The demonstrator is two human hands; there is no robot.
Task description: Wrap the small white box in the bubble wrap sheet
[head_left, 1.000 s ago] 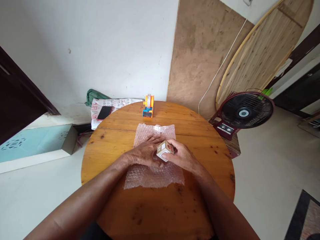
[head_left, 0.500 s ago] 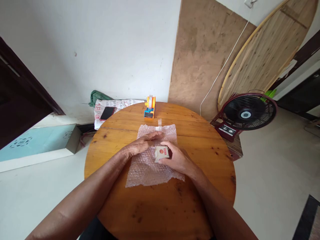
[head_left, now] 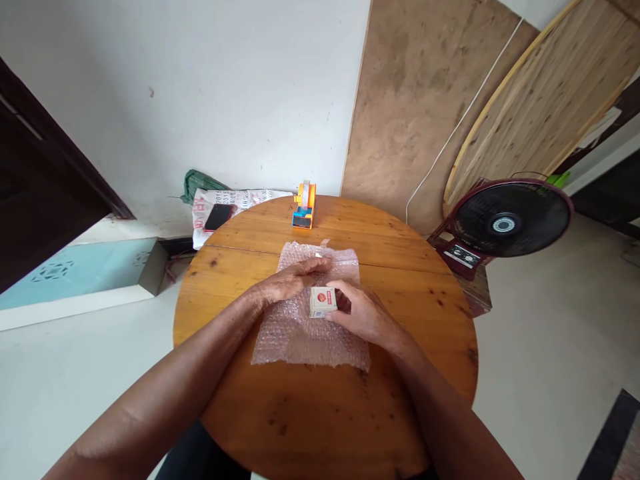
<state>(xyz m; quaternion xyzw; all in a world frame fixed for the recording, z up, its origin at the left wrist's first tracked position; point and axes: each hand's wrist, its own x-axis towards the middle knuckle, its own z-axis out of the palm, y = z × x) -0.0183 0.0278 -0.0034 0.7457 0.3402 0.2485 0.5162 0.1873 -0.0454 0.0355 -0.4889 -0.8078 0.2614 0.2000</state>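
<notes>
A sheet of bubble wrap [head_left: 300, 333] lies flat on the round wooden table [head_left: 250, 267]. On it stands a small white box with a red dot [head_left: 323, 301], gripped from the right by my right hand [head_left: 361, 312]. My left hand [head_left: 287, 281] rests flat on the wrap just left of and behind the box, fingers stretched out toward the sheet's far edge. A short strip of tape [head_left: 324, 243] sticks up at that far edge.
An orange and blue tape dispenser [head_left: 305, 207] stands at the table's far edge. A black phone [head_left: 218, 217] lies on a printed sack behind the table at left. A dark red floor fan [head_left: 505, 220] stands at right, wooden boards lean on the wall.
The box was held tilted above the wrap; it has come down and now stands on the sheet. My left hand has slid off the box onto the wrap.
</notes>
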